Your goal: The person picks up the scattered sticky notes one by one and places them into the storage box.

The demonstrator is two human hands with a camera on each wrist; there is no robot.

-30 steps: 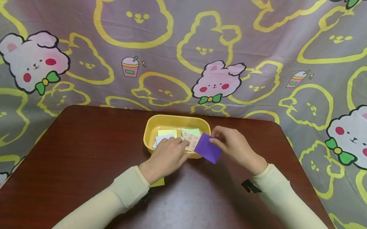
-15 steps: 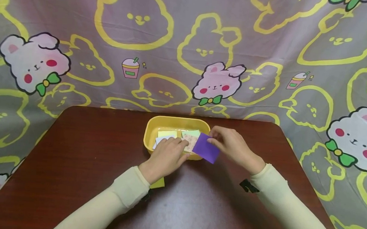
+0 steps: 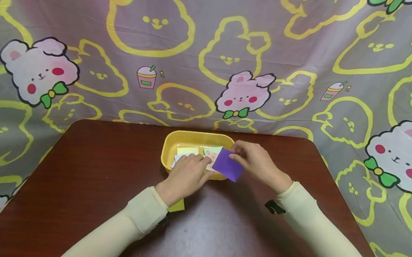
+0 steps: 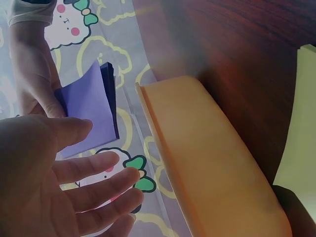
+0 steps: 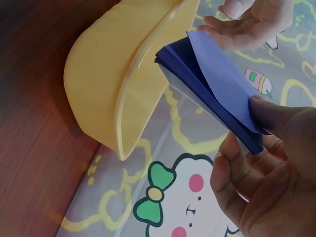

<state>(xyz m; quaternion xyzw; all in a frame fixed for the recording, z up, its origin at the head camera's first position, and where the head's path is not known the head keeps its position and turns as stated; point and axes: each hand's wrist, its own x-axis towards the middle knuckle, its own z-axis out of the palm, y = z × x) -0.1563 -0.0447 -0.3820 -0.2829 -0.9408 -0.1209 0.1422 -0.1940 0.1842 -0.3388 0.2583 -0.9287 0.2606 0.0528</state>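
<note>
My right hand (image 3: 259,164) pinches a pad of purple sticky notes (image 3: 227,166) over the right front part of a yellow tub (image 3: 200,134). In the right wrist view the pad's top sheet (image 5: 222,79) stands away from the sheets under it, with the right thumb on it. My left hand (image 3: 186,177) is over the tub's front rim, its fingers loosely bent with nothing held. In the left wrist view its thumb overlaps the purple pad (image 4: 86,106); whether they touch I cannot tell.
Inside the tub lie a pale yellow pad (image 3: 187,150), a white pad (image 3: 180,157), a green pad (image 3: 212,149) and a flower-patterned pad (image 3: 210,156). A yellow pad (image 3: 177,206) on the brown table (image 3: 109,177) is partly under the left wrist. A patterned curtain (image 3: 181,71) hangs behind.
My right hand has shifted a little to the left with the purple sticky notes, which cover more of the flower-patterned pad. The left hand has stayed almost still.
</note>
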